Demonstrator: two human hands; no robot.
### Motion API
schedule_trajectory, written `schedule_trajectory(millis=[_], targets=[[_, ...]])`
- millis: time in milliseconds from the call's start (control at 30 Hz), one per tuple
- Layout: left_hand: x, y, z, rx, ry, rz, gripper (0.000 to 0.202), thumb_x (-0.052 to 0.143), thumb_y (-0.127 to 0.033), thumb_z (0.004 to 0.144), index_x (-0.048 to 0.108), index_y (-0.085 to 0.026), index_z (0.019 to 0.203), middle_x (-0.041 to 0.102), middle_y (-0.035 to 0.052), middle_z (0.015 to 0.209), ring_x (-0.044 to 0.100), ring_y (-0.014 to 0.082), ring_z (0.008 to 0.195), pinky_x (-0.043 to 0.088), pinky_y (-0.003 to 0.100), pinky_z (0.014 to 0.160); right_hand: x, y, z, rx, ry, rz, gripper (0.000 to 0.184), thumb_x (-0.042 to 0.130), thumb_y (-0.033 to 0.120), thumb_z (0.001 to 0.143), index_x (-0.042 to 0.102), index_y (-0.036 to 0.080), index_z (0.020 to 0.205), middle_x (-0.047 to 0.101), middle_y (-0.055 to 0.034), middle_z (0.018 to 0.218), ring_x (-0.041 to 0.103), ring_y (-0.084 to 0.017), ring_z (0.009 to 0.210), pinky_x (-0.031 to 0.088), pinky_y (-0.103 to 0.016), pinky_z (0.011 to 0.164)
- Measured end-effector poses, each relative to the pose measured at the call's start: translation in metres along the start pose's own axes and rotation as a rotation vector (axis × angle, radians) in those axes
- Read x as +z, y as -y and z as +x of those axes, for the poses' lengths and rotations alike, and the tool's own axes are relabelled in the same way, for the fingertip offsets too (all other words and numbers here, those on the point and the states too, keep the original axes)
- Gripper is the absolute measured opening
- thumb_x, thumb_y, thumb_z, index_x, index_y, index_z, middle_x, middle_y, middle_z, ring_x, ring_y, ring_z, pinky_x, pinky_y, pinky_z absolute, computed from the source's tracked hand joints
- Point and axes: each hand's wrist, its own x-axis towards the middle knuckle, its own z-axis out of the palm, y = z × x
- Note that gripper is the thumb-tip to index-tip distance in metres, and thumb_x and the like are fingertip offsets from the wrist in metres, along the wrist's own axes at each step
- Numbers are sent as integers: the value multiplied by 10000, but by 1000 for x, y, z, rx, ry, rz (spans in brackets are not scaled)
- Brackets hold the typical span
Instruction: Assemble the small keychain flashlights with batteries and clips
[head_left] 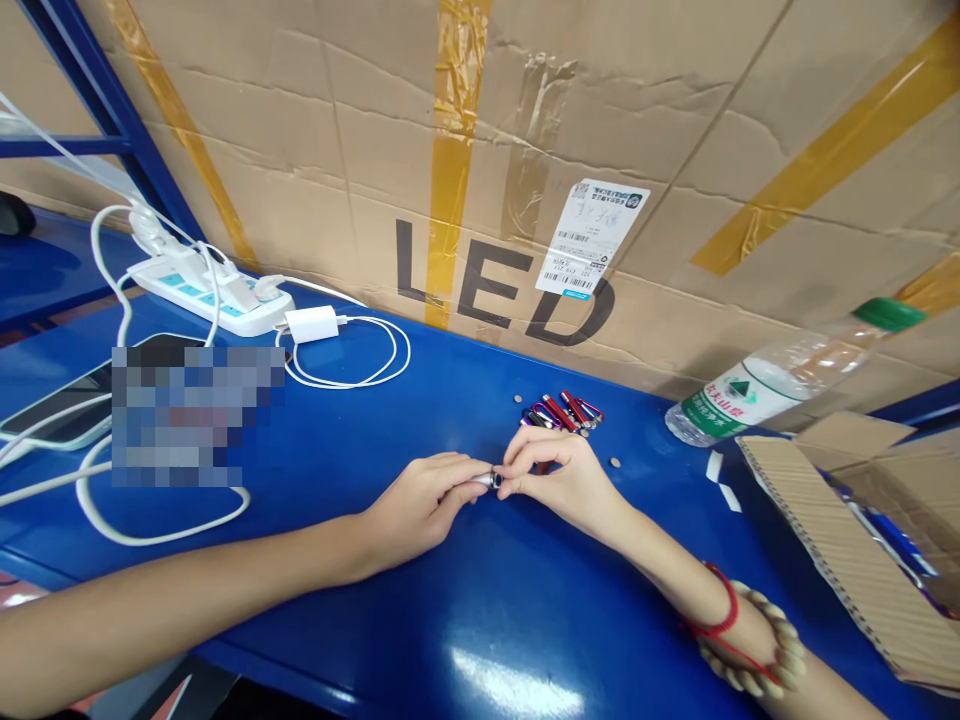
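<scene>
My left hand point(427, 500) is closed around a small silver flashlight point(487, 480), a short metal tube whose dark open-looking end points right. At that end, the thumb and fingertips of my right hand point(559, 475) pinch together, touching the tube. Whether a small part sits between those right fingertips is too small to make out. Just beyond my right hand lies a pile of red mini flashlights point(559, 412) with coloured carabiner clips, partly hidden by the knuckles. Small round button cells point(615, 463) lie near the pile.
A big cardboard box point(337, 150) walls off the table's back. At left are a power strip point(247, 310), white charger point(311, 323), cables and a phone point(90, 395). A water bottle point(757, 390), white paper scraps point(730, 497) and an open carton point(810, 550) with pens stand right.
</scene>
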Motion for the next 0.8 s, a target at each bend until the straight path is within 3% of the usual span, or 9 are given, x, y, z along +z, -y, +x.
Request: schedule_trajectory(millis=[233,500,667,800], targets=[[3,5,-2,114,-99,54,221,436,-143,900,656,-131,887,690,68,817,572,145,649,442,250,623,5,-2,-3,-40,-46,-65,274,699,402,695,660,172,552,604,-19,618,525,-97,543,394,-223,487],[3,6,-1,159,-189,61,171,504,-113,874,665,-155,916,714,42,882,630,137,717,444,263,659,13,-5,-6,-11,-115,-39,312,712,372,688,562,158,516,575,-19,603,495,-95,509,344,-210,416],[4,6,-1,151,-295,125,158,541,-216,871,694,-179,884,718,36,812,599,131,668,474,252,634,17,-2,-5,56,-147,15,340,717,383,671,531,164,491,565,-4,574,488,-85,496,352,-207,430],[4,7,0,140,-322,147,153,559,-236,860,704,-191,878,720,30,791,595,127,651,489,243,619,17,0,-3,187,-113,124,341,733,393,639,536,161,485,555,10,553,496,-81,501,388,-211,475]])
